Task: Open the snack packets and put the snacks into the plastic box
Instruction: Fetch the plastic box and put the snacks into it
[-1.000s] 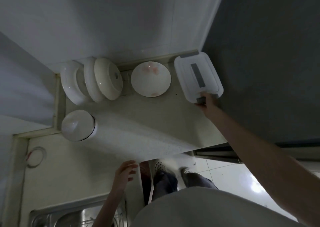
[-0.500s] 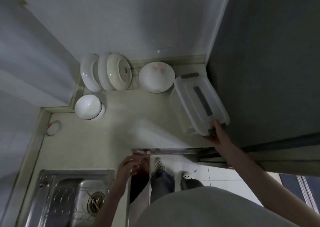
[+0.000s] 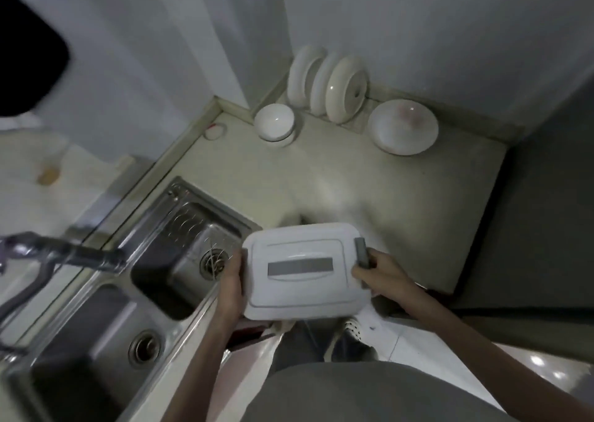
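Observation:
A white plastic box [image 3: 302,289] with a closed lid, a grey stripe on top and grey side clips is held in the air in front of my body, over the counter's front edge. My left hand [image 3: 232,288] grips its left end. My right hand [image 3: 382,275] grips its right end by the grey clip. No snack packets are in view.
A double steel sink [image 3: 151,280] with a tap [image 3: 61,254] lies to the left. On the counter [image 3: 369,193] at the back are a white bowl [image 3: 274,122], upright plates [image 3: 328,88] and another bowl [image 3: 403,127]. A dark grey cabinet side [image 3: 530,215] rises on the right.
The box has come off the back right of the counter and toward me. My left hand has risen and taken its left end. The view has swung left toward the sink.

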Demonstrator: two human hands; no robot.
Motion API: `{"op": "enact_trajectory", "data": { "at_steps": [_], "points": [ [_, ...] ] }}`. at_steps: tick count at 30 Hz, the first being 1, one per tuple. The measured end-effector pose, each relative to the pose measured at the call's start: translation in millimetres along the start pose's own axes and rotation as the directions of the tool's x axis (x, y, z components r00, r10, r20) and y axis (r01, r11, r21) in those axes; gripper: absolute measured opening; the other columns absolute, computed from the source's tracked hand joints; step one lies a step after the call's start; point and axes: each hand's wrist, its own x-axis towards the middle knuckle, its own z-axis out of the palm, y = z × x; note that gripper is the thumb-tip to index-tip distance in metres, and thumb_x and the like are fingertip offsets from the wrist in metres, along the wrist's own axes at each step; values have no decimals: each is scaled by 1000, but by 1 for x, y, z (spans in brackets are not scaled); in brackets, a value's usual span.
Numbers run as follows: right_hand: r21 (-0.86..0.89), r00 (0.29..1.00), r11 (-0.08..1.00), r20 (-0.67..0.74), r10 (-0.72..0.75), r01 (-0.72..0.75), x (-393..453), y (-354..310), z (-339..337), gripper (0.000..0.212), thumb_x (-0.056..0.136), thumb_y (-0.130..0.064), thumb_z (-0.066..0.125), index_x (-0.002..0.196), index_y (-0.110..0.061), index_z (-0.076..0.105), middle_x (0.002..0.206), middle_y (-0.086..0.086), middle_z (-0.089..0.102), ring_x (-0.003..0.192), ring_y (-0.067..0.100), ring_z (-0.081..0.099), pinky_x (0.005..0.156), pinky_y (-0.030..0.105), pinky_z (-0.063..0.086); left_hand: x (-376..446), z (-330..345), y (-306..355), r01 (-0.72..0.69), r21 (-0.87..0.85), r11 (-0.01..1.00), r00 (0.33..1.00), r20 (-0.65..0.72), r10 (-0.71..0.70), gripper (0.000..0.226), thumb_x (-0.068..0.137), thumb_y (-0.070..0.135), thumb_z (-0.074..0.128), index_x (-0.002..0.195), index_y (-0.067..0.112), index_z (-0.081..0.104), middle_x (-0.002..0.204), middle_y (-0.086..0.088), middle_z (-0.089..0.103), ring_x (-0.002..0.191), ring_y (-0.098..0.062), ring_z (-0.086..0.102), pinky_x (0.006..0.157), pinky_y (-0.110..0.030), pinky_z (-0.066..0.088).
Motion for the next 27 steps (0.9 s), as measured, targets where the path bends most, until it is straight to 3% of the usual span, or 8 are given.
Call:
{"op": "enact_trajectory", "data": {
  "at_steps": [2, 5, 11, 15, 20, 23, 25, 27],
  "points": [
    [-101, 995, 990, 32, -97, 100, 0, -6, 16, 19, 84, -18, 60, 97, -33, 60, 90, -13, 66, 77, -1, 61, 53, 10, 46, -13, -25, -23, -36, 94, 995, 992, -118, 47, 42, 100, 42, 44, 130, 16, 59, 129, -7, 63, 121, -24, 55, 109, -46, 39],
    [-255, 981, 947, 62, -186, 196, -1, -13, 43, 14, 89, -21, 56, 99, -30, 60, 84, -19, 62, 75, 0, 58, 53, 5, 39, -46, -54, -56, -78, 173, 982, 973, -202, 113, 38, 101, 44, 40, 126, 24, 60, 128, 2, 61, 119, -19, 55, 106, -38, 38],
    [-567, 946, 761, 249, -209, 317, -17, -21, 114, 32, 96, -33, 46, 111, -8, 60, 107, 11, 63, 102, 28, 60, 85, 34, 46, -118, -103, -118, 76, 201, 977, 903, -430, 18, 59, 87, 73, 31, 104, 25, 61, 98, 9, 64, 87, -9, 59, 72, -29, 42],
    [-639, 913, 655, 325, -245, 403, -52, -15, 172, 38, 97, -35, 44, 105, -1, 59, 105, 22, 65, 101, 36, 61, 84, 37, 46, -174, -141, -157, 75, 199, 977, 854, -519, 40, 36, 93, 63, 32, 91, 35, 55, 91, 14, 61, 91, -16, 59, 76, -35, 42],
    [-683, 839, 490, 475, -264, 541, -117, 19, 243, 44, 98, -42, 34, 124, -10, 50, 113, 16, 62, 103, 32, 59, 79, 33, 41, -263, -192, -208, 88, 165, 982, 732, -680, 48, 52, 84, 72, 27, 94, 32, 60, 87, 20, 62, 78, -2, 56, 63, -21, 38],
    [-682, 736, 277, 620, -270, 676, -159, 50, 286, 38, 101, -33, 29, 128, -11, 45, 117, 18, 59, 101, 36, 57, 82, 38, 46, -323, -224, -245, 102, 169, 980, 644, -762, 64, 66, 82, 72, 24, 103, 24, 63, 89, 5, 68, 81, -15, 60, 62, -27, 41],
    [-652, 651, 92, 716, -251, 752, -187, 70, 317, 39, 102, -25, 25, 136, -10, 38, 128, 19, 52, 105, 35, 57, 82, 38, 47, -360, -242, -273, 138, 138, 981, 566, -824, 37, 57, 91, 63, 29, 112, 22, 62, 96, -2, 70, 87, -23, 62, 68, -32, 43],
    [-610, 602, 27, 771, -211, 792, -219, 86, 349, 42, 102, -21, 25, 142, -9, 30, 134, 20, 46, 110, 34, 55, 85, 37, 46, -399, -257, -299, 161, 75, 984, 490, -871, -14, 49, 97, 56, 31, 119, 23, 60, 99, -3, 70, 89, -24, 62, 72, -32, 43]
  ]
}}
